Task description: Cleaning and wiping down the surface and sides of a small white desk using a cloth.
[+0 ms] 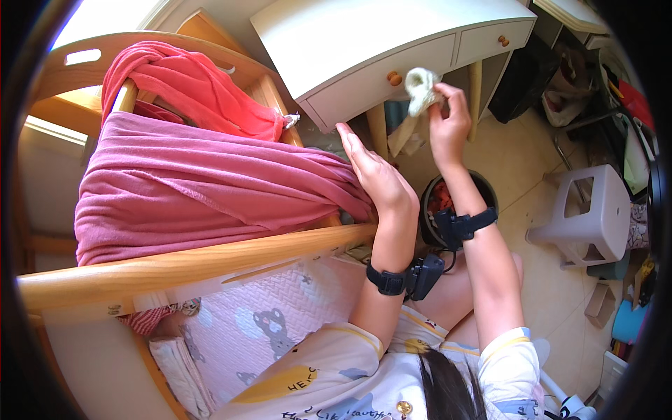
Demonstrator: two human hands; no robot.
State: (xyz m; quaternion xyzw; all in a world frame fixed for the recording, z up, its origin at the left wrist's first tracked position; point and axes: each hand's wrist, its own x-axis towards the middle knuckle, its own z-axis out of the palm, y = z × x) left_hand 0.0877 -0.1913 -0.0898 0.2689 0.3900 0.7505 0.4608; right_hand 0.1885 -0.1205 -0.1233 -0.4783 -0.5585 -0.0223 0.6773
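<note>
My right hand pinches a small pale knitted piece between thumb and fingers, in front of the desk drawers. An opening shows in the knit's upper part. My left hand is held out flat with its fingers extended, and nothing is in it. Right beside it lies the gathered end of a mauve cloth; whether the two touch, I cannot tell. That cloth is draped in folds over a wooden bed frame. A coral-red cloth hangs over the frame farther back.
A white desk with wooden knobs stands ahead. Below my forearms is a dark bin with red scraps inside. A grey plastic stool stands on the tiled floor at right. Inside the frame lies a quilted mat with bear prints.
</note>
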